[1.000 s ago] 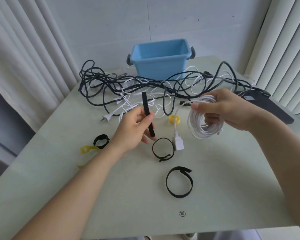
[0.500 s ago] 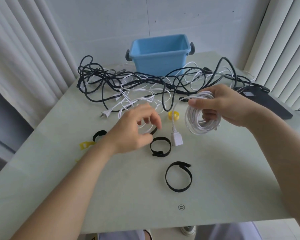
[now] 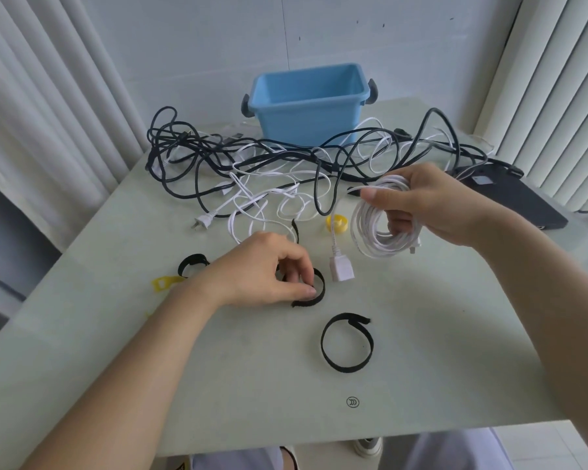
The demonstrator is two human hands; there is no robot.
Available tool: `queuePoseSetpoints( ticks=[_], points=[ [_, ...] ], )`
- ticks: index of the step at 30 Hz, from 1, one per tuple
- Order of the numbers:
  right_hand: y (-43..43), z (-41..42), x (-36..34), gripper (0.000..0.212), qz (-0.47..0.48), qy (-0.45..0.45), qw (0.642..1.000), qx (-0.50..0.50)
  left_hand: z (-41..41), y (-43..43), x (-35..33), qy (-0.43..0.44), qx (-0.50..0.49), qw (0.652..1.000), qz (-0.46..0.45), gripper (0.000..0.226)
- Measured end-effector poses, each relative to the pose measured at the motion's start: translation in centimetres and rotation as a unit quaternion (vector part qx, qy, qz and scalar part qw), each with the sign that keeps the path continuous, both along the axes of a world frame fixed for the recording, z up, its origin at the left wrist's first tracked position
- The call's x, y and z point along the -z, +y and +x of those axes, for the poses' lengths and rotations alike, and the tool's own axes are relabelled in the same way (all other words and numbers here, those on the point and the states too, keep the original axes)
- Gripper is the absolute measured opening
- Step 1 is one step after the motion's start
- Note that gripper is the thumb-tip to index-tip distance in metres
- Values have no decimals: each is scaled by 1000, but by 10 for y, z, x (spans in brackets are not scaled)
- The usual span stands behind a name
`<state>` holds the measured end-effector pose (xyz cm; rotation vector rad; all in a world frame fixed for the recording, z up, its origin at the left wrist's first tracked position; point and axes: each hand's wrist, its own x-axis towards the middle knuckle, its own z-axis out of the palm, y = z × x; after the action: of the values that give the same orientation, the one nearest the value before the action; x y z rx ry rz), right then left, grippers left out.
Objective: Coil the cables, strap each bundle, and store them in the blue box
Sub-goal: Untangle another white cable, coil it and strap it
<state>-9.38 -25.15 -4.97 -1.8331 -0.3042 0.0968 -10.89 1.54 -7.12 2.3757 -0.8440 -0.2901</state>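
A: From the head view, why is the white coil [image 3: 381, 232] aloft?
B: The right hand [image 3: 431, 205] has its grip clamped round the loops above the table [image 3: 438, 351], probably to keep them gathered. The ring stands upright; its tail drops, socket [image 3: 342, 270] pointing nearward.
A: The left hand [image 3: 258, 274]?
B: Grip pinching a black strap [image 3: 319, 288] on the table, likely for binding. The blue box [image 3: 306, 110] waits beyond.

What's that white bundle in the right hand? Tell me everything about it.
The white cable coil is thin, smooth cord wound in many round loops. The right hand grips it above the table, thumb on top, fingers through the loops. One end hangs down to a white connector lying on the table.
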Motion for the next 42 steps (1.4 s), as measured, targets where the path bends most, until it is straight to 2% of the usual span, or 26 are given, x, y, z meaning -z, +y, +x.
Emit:
queuePoseSetpoints(
  ticks=[5,7,9,12,15,18,21,22,26,31,33,38,42],
  points=[
    [2,3,5,57,24,-4,1000,16,3,6,1,-8,13,999,28,13],
    [3,3,5,53,42,3,999,11,4,6,0,-14,4,1000,5,12],
    [5,4,6,47,56,12,998,11,6,4,-6,12,-9,996,-83,10],
    [9,5,8,45,63,20,998,18,4,0,-17,29,-35,971,-235,12],
    [13,4,9,43,79,39,996,26,7,-9,-29,7,-36,955,-295,12],
    [16,2,8,43,84,56,995,17,13,-19,-49,-23,-17,961,-275,17],
    [20,0,7,45,99,72,992,10,23,-26,-68,-99,6,979,-179,24],
    [20,0,7,43,105,77,991,11,27,-29,-72,-97,16,983,-158,24],
    [19,1,7,38,111,83,990,25,28,-41,-66,-20,51,982,-181,11],
    [20,3,9,40,123,94,987,52,28,-39,-39,42,12,965,-260,8],
    [24,3,10,40,137,96,985,50,27,-37,-35,67,-11,949,-307,11],
    [29,4,12,42,165,94,979,74,25,-33,-32,194,-42,897,-394,20],
    [31,2,11,39,167,88,979,74,22,-37,-30,202,-84,887,-406,19]
  ],
)
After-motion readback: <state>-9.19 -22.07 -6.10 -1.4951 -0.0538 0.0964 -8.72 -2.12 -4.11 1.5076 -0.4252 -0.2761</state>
